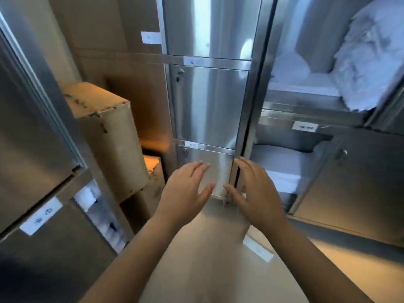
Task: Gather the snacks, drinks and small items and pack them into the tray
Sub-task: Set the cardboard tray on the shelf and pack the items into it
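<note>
Both my hands reach forward with straight, spread fingers and hold nothing. My left hand [185,193] hovers in front of the lowest steel cabinet door [205,169]. My right hand [255,193] is beside that door's right edge, fingertips near the frame. No tray, snacks or drinks are in view.
A column of shut steel cabinet doors [207,106] stands ahead. Right of it, open shelves hold folded white linens [369,62]. Stacked cardboard boxes [105,132] fill the left corner. More steel cabinets [32,127] with paper labels line the left side. The floor [207,259] is pale.
</note>
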Available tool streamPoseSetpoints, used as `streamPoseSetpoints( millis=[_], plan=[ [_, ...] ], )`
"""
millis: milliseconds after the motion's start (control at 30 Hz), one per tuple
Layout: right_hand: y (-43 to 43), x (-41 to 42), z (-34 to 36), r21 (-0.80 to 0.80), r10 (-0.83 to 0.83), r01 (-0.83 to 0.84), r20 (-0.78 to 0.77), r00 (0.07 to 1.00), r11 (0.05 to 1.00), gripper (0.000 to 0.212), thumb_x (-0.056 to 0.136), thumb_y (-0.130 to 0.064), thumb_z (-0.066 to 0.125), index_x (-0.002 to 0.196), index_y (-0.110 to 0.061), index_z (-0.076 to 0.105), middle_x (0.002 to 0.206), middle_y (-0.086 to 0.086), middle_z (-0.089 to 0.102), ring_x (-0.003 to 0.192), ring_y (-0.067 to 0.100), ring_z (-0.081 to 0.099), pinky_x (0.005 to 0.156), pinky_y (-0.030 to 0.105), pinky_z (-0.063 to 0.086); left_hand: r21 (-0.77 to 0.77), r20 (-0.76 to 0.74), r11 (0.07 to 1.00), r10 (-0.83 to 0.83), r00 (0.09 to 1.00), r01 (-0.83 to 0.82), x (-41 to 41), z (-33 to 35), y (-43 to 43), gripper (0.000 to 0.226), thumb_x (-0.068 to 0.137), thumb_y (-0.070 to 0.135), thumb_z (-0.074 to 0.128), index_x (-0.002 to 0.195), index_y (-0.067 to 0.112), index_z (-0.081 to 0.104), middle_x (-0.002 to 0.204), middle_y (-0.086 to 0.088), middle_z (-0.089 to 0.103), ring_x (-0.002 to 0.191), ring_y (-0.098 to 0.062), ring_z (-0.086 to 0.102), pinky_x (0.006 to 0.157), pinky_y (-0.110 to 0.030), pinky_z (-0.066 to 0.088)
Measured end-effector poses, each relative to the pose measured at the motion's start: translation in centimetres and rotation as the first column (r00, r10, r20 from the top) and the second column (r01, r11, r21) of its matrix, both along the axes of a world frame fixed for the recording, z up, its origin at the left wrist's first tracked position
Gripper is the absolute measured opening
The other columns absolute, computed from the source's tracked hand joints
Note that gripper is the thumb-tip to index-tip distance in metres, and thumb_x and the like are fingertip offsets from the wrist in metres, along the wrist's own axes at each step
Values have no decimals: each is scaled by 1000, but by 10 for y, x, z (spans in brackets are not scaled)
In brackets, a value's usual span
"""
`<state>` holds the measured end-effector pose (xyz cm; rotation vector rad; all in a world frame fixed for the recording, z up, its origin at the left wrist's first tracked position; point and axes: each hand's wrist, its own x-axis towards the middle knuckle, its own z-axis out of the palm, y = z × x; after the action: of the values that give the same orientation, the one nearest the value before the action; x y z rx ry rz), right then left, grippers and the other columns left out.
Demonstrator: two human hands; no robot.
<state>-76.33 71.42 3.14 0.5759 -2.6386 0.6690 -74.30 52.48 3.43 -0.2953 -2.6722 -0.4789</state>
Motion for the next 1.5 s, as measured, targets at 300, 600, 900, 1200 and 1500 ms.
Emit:
streamPoseSetpoints(
  millis=[300, 600, 900, 1200, 1500],
  plan=[
    [97, -123, -12, 25, -302, 301, 47, 952, 953, 71, 87, -63, 33, 144, -21, 32, 150, 0, 34, 138, 17, 29, 111, 31, 23, -52, 35, 962, -265, 964, 266, -176, -12, 99, 51, 93, 46, 45, 138, 22, 44, 142, 2, 45, 129, -16, 39, 107, -29, 28],
    [196, -198, -47, 33, -403, 402, 88, 911, 915, 65, 88, -61, 39, 140, -23, 34, 146, 0, 40, 134, 18, 36, 107, 29, 24, -22, 39, 926, -375, 926, 376, -272, -38, 206, 48, 92, 40, 52, 134, 18, 48, 137, -3, 50, 125, -22, 46, 105, -35, 33],
    [289, -282, -137, -3, -291, 294, 137, 947, 956, 65, 89, -55, 46, 140, -16, 37, 146, 6, 39, 134, 23, 35, 108, 32, 22, 6, 100, 970, -242, 965, 243, -325, -144, 301, 50, 90, 36, 58, 135, 15, 48, 138, -7, 50, 126, -27, 45, 105, -43, 36],
    [330, -311, -380, 43, -322, 322, 265, 909, 946, 66, 88, -59, 45, 141, -21, 37, 148, 2, 38, 135, 21, 35, 106, 28, 16, -29, 232, 967, -239, 943, 253, -353, -386, 341, 54, 90, 39, 56, 137, 15, 46, 140, -9, 48, 130, -29, 44, 106, -47, 34],
    [349, -330, -676, 123, -229, 197, 366, 902, 973, 70, 85, -56, 44, 143, -16, 37, 149, 8, 36, 136, 28, 36, 108, 46, 34, -183, 312, 872, -386, 868, 453, -376, -699, 335, 56, 95, 50, 33, 140, 18, 42, 143, -9, 45, 132, -30, 42, 107, -48, 26]
  ],
)
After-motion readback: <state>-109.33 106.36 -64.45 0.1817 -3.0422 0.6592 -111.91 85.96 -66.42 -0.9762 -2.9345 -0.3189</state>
